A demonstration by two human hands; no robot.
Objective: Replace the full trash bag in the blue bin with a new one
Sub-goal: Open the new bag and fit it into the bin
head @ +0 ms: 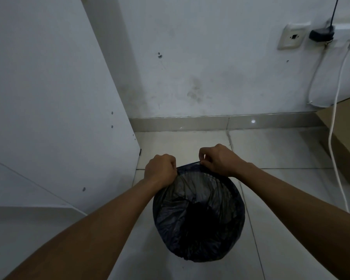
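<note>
A round bin stands on the tiled floor in front of me, lined with a dark, thin trash bag folded over its rim. The bag's inside is dark and I cannot tell what lies in it. My left hand grips the bag's edge at the far left of the rim. My right hand pinches the same edge at the far right of the rim, and the plastic is stretched taut between the two hands.
A white cabinet panel stands close on the left. The white wall is behind the bin. A wall socket with a black plug and white cables hangs on the right, above a brown box.
</note>
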